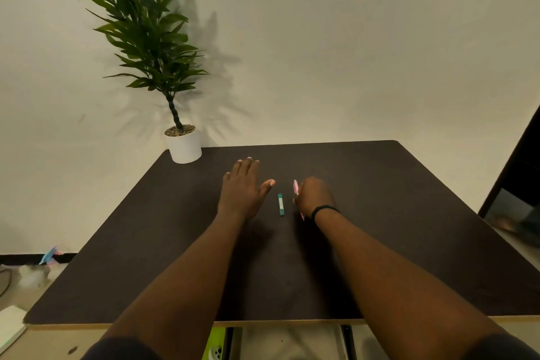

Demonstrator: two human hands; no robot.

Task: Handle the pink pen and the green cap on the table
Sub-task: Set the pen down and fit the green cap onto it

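The pink pen [295, 186] is sitting inside the person's right hand [314, 197], fingers curled round its middle, one pink end poking out above the knuckles and the other tip showing below near the wrist; it is looking light, thin and stiff, likely smooth plastic that could be slipping in a loose hold, so gripping mid-barrel as here is seeming sensible. The green cap [281, 204] is lying flat on the dark table [409, 228] between the two hands, apart from both, long axis pointing away from the person; it is small, light and rigid, probably rolling or skidding if nudged, so pinching it by its long sides is looking like the best hold. The left hand [242, 188] is hovering or resting palm down just left of the cap, fingers stretched out and thumb splayed toward it, holding nothing; whether it is touching the table is not clear. Both forearms are reaching straight forward, a black band [324, 209] ringing the right wrist. A potted plant [182, 143] is standing at the far left corner
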